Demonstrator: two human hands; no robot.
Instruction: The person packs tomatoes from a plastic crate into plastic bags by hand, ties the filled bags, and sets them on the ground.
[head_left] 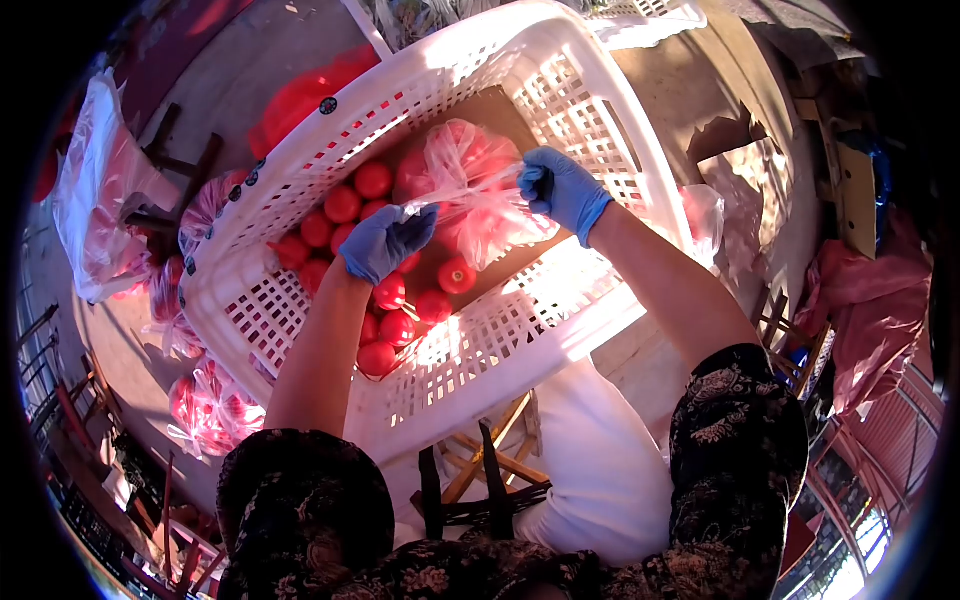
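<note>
My left hand (388,242), in a blue glove, is closed on one side of the gathered neck of a clear plastic bag (468,165). On the other side my right hand (568,195), gloved the same way, pinches the plastic with curled fingers. Red round shapes show through the bag, which lies inside a large white plastic basket (640,130). Loose red tomatoes (343,204) are heaped at the basket's left, and several more tomatoes (398,328) lie below my left hand. Gloves and folds hide the exact grip on the plastic.
Filled bags (213,408) of red produce stand on the ground at the left, under a hanging bundle of clear bags (100,190). A red plastic sheet (310,95) lies behind the basket. At the right are a cardboard box (855,195) and a reddish cloth (870,310).
</note>
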